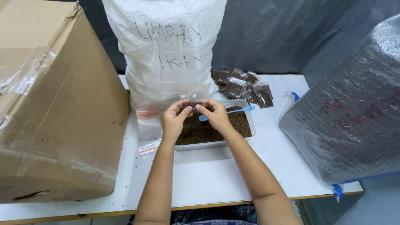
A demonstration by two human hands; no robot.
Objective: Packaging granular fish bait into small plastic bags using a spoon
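A large brown cardboard box with clear tape fills the left of the white bench. Behind the middle stands a tall white woven sack with handwriting on its front. Leaning at its foot are empty clear zip bags with red strips. To the sack's right lies a heap of small clear packets filled with brown pellets. On the far right sits a bulky bundle wrapped in bubble film, blue edging at its corners.
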